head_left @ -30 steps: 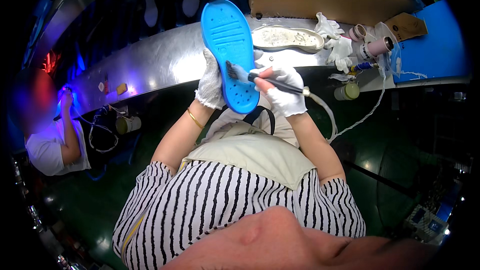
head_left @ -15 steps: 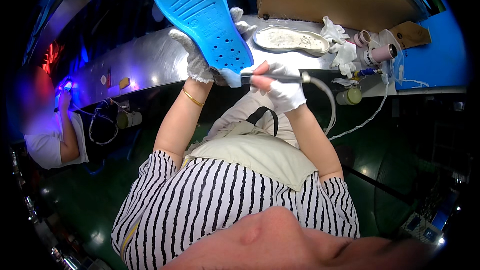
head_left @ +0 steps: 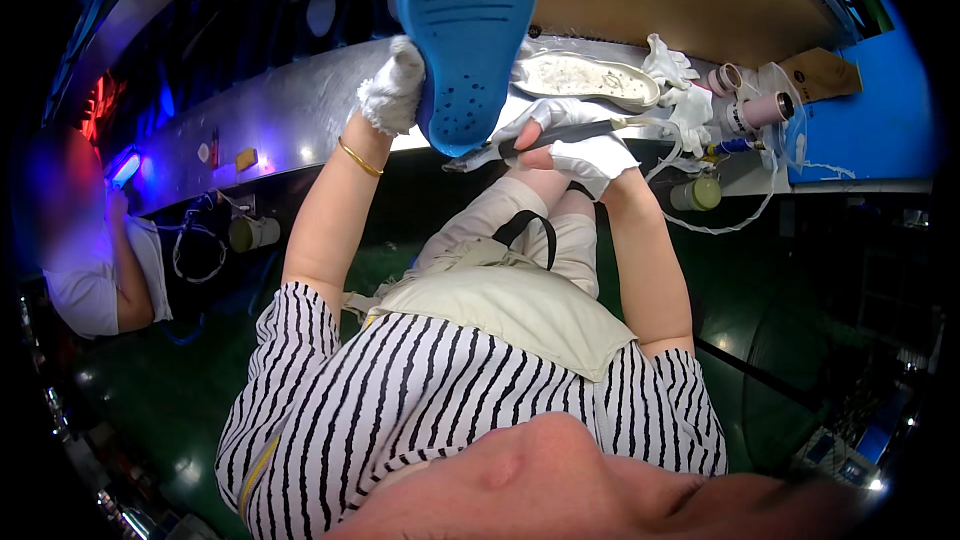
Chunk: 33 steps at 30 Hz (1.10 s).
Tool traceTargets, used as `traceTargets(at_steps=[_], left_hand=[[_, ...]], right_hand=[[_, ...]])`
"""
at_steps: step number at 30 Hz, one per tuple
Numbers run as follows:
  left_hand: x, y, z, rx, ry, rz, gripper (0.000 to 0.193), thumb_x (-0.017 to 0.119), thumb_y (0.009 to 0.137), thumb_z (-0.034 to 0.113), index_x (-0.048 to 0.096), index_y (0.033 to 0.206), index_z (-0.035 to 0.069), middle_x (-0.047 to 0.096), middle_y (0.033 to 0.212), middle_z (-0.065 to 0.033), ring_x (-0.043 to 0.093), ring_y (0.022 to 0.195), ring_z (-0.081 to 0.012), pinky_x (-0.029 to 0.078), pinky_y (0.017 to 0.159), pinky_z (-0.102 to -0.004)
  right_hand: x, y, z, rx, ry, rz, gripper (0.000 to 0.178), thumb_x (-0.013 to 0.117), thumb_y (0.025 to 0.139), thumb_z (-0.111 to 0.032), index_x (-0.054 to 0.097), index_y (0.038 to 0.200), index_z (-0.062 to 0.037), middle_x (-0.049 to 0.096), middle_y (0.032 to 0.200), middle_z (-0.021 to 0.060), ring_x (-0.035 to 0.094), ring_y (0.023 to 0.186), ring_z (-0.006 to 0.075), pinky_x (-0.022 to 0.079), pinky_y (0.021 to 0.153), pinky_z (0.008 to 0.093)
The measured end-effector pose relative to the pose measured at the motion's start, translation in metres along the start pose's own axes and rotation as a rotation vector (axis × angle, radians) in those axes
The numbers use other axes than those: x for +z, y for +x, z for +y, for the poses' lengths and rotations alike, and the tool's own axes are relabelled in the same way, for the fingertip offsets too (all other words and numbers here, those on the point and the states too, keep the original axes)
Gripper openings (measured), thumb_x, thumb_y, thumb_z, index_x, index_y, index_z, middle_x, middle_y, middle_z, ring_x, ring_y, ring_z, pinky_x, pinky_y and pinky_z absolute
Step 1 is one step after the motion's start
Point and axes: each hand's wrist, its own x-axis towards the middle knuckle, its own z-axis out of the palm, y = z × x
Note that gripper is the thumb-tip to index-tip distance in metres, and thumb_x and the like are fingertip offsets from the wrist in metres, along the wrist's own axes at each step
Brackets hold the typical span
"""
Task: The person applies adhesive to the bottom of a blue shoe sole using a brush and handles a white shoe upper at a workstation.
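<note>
Blue sole (head_left: 470,60) has swung straighter, clamped between left fingers (head_left: 403,55); right fingers (head_left: 538,157) grip brush (head_left: 575,133)

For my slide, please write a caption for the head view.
Gloved left hand holds a blue shoe sole; right hand, a dark-handled brush.

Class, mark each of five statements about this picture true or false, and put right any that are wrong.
1. The left hand holds the blue sole. True.
2. The right hand holds a black-handled tool. True.
3. The bracelet is on the right wrist. False: the bracelet is on the left wrist.
4. The white sole lies on the bench. True.
5. The yellow block lies among the white gloves. False: the yellow block lies well to their left.
</note>
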Motion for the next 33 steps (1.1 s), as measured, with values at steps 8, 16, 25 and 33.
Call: traceTargets(at_steps=[8, 16, 25, 33], left_hand=[[0.010, 0.011, 0.019, -0.335, 0.133, 0.068, 0.094, 0.057, 0.067, 0.071, 0.042, 0.128, 0.002, 0.059, 0.108, -0.0213, 0.064, 0.091, -0.0283, 0.055, 0.076, -0.0387], [0.013, 0.019, 0.020, -0.519, 0.275, 0.293, 0.086, 0.058, 0.071, 0.068, 0.047, 0.127, 0.004, 0.060, 0.106, -0.0201, 0.064, 0.085, -0.0265, 0.055, 0.073, -0.0361], [0.015, 0.016, 0.019, -0.532, 0.332, 0.352, 0.086, 0.054, 0.072, 0.071, 0.049, 0.126, 0.004, 0.061, 0.101, -0.0186, 0.064, 0.081, -0.0247, 0.055, 0.067, -0.0342], [0.000, 0.013, 0.030, -0.194, 0.205, 0.424, 0.092, 0.046, 0.071, 0.076, 0.039, 0.132, 0.006, 0.055, 0.115, -0.0184, 0.059, 0.101, -0.0273, 0.052, 0.083, -0.0394]], right_hand=[[0.022, 0.007, 0.020, -0.107, 0.006, 0.067, 0.013, 0.063, 0.069, 0.006, 0.063, 0.079, -0.0027, 0.062, 0.086, 0.0069, 0.059, 0.078, 0.0142, 0.049, 0.071, 0.0259], [0.013, 0.016, 0.021, -0.380, -0.259, 0.132, 0.013, 0.063, 0.068, 0.006, 0.061, 0.076, -0.0038, 0.061, 0.084, 0.0078, 0.058, 0.077, 0.0157, 0.048, 0.070, 0.0266], [0.000, 0.022, 0.017, -0.403, -0.252, 0.192, 0.012, 0.062, 0.066, 0.004, 0.060, 0.074, -0.0049, 0.061, 0.080, 0.0076, 0.058, 0.073, 0.0175, 0.047, 0.068, 0.0287], [-0.014, 0.014, 0.008, -0.517, -0.391, 0.219, 0.017, 0.063, 0.066, 0.008, 0.060, 0.077, -0.0043, 0.061, 0.081, 0.0053, 0.059, 0.076, 0.0158, 0.048, 0.069, 0.0268]])
